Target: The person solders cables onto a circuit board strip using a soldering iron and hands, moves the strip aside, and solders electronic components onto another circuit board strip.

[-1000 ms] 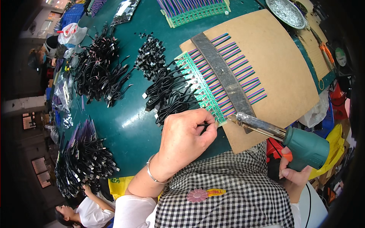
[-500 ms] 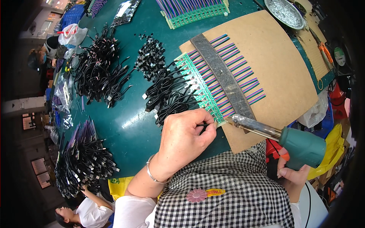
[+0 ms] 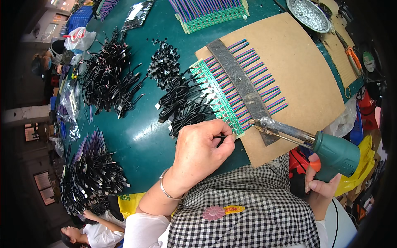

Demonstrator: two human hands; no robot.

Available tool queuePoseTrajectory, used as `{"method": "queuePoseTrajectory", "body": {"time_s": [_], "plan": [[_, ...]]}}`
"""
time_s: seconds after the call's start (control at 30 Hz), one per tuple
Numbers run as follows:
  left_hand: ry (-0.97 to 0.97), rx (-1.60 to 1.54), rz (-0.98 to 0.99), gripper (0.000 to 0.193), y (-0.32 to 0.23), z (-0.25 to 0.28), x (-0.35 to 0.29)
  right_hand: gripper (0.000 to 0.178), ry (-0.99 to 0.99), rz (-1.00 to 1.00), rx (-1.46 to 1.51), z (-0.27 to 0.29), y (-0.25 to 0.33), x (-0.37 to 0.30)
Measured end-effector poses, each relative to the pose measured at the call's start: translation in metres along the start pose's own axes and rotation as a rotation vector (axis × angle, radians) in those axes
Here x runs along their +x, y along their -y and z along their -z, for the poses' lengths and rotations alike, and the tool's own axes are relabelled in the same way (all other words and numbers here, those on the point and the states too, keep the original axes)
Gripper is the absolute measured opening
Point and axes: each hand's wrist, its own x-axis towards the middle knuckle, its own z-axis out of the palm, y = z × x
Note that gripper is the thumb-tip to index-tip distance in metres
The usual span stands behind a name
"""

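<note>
One green pistol-grip soldering gun [image 3: 338, 155] is gripped by the right hand [image 3: 323, 189], its tip just off the near end of a green circuit-board panel [image 3: 217, 97]. The left hand [image 3: 204, 142] pinches a black cable [image 3: 221, 136] at that end. Coiled black cables [image 3: 187, 119] lie left of the panel; right of it, a dark flat bar [image 3: 238, 78] crosses striped wires [image 3: 279, 108] on a brown board [image 3: 306, 74]. Farthest, a second panel [image 3: 215, 20] lies on the teal tabletop [image 3: 144, 155].

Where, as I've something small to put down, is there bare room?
Bare table lies between the lower-left cables and the left hand; the cardboard is bare right of the wires. The circuit strip is crowded by coiled cables, bar and iron.
</note>
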Motion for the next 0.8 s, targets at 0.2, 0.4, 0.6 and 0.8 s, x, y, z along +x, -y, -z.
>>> {"method": "queuePoseTrajectory", "body": {"time_s": [0.2, 0.4, 0.6, 0.8], "plan": [[0.002, 0.032, -0.015, 0.005, 0.000, 0.000, 0.000, 0.060, -0.064, 0.131, -0.033, -0.013, -0.004, 0.008], [-0.003, 0.043, -0.027, 0.005, -0.001, 0.002, -0.002, 0.059, -0.010, 0.181, -0.008, -0.004, -0.006, 0.010], [-0.030, 0.071, -0.099, 0.009, -0.001, 0.004, -0.008, 0.066, 0.114, 0.125, 0.041, 0.012, -0.005, 0.011], [0.022, 0.208, -0.056, 0.010, -0.002, 0.011, -0.012, 0.064, 0.103, 0.136, 0.067, 0.011, -0.005, 0.014]]}}
